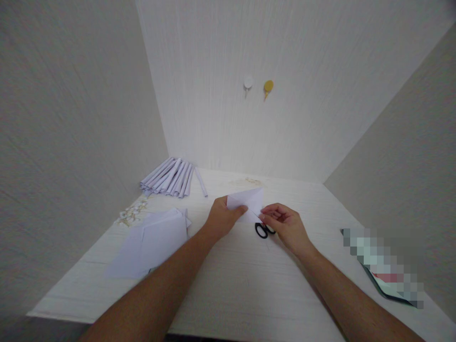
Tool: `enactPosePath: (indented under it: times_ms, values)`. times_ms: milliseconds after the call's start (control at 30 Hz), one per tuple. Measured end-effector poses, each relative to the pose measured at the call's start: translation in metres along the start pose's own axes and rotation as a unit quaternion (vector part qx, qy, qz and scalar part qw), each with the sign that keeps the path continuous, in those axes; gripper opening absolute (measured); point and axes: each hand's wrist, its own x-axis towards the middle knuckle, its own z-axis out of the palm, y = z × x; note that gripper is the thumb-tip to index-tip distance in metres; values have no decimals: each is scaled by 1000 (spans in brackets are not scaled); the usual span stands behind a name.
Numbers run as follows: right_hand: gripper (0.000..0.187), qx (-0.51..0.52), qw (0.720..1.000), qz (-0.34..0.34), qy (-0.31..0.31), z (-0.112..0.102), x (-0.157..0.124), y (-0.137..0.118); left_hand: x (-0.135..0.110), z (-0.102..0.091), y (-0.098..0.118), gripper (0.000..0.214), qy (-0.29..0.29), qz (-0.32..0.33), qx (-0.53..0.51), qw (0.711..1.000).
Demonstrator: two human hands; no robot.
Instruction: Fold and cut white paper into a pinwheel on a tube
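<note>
A folded sheet of white paper (245, 199) is held up over the middle of the table. My left hand (224, 216) grips its left side, the thumb lying across the front. At the paper's lower right corner, my right hand (283, 221) has its thumb and index finger pinched on the edge. A pair of scissors (261, 231) with black handles lies on the table just below the paper; the blades are hidden from me.
Many rolled paper tubes (171, 175) are piled at the back left, with one single tube (201, 182) beside them. Loose white sheets (162, 242) lie at left. A flat, partly blurred-out object (388, 275) rests at right. Two hooks, white (248, 83) and yellow (268, 86), are on the wall.
</note>
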Motion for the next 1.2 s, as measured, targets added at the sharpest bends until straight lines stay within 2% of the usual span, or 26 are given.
enactPosePath:
  times_ms: [600, 1200]
  values:
    - [33, 4, 1000, -12, -7, -2, 0, 4, 2, 1, -2, 19, 5, -2, 9, 1000]
    - [29, -14, 1000, 5, 0, -1, 0, 0, -1, 1, 1, 17, -3, 1, 5, 1000]
